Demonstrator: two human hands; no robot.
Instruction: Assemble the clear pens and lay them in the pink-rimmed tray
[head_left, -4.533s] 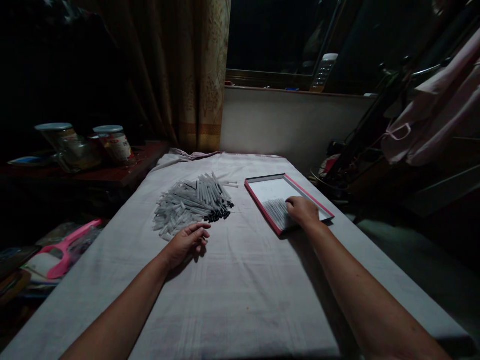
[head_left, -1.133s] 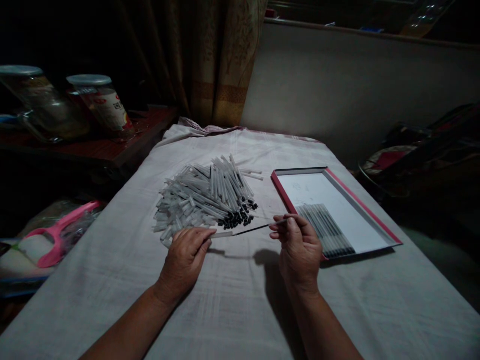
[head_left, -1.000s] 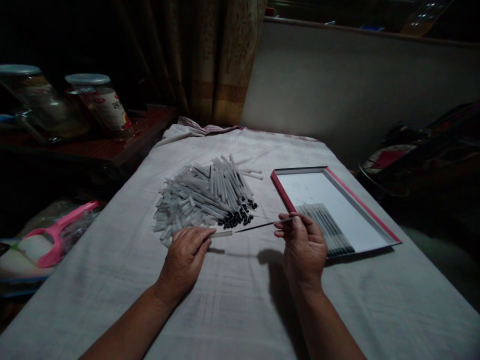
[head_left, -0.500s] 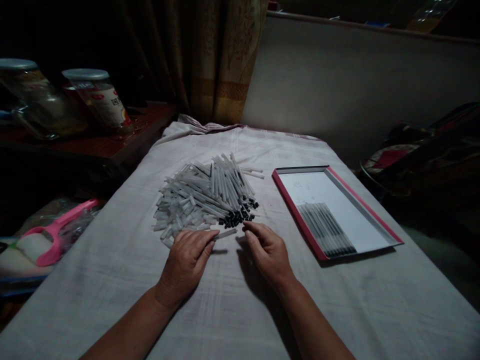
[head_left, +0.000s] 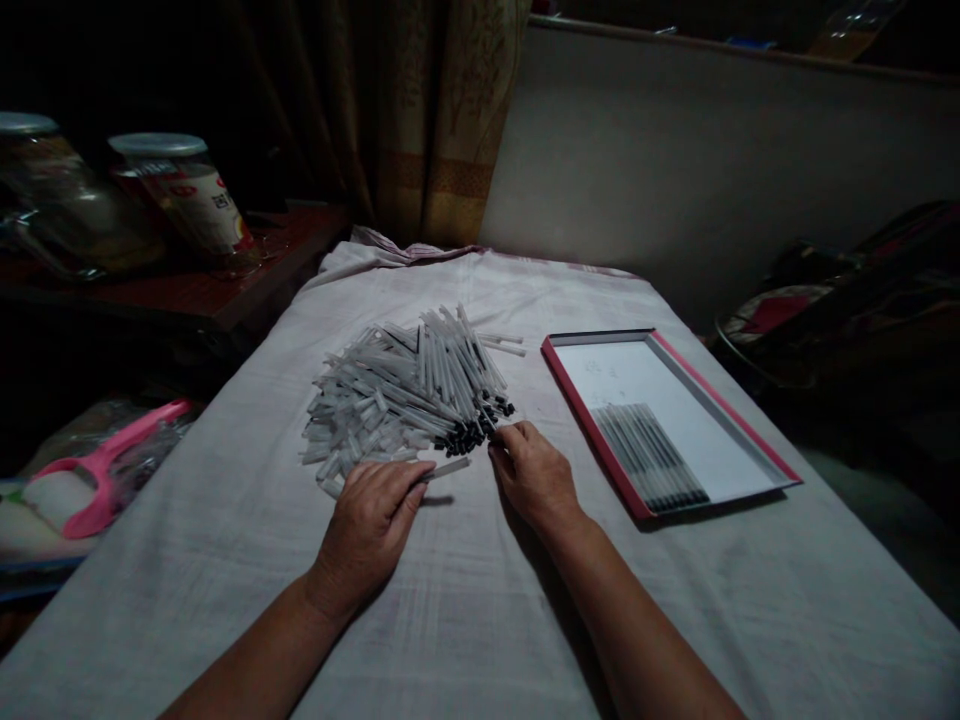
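Between the thumb and fingers of my left hand (head_left: 370,520) is a translucent pen barrel (head_left: 452,466), its free end pointing right. My right hand (head_left: 538,478) has its fingertips pinched at the right edge of a cluster of small black plugs (head_left: 461,438); whatever they grip is too small to make out. Behind both hands lies a heap of long translucent pen barrels (head_left: 405,375). Short clear caps (head_left: 345,425) are piled at its left front, close to my left hand. Right of my right hand, a shallow red-edged box lid (head_left: 587,428) holds a row of black-ended pens (head_left: 649,455).
A pale checked cloth (head_left: 450,610) covers the table. To the left, jars (head_left: 199,200) stand on a dark red side table (head_left: 262,270), with a pink plastic tool (head_left: 97,485) below. A curtain (head_left: 457,120) and a wall (head_left: 675,170) close off the back.
My right hand has moved slightly away from me to the black plugs, and its fingers have closed together. My left hand keeps the barrel in about the same place.
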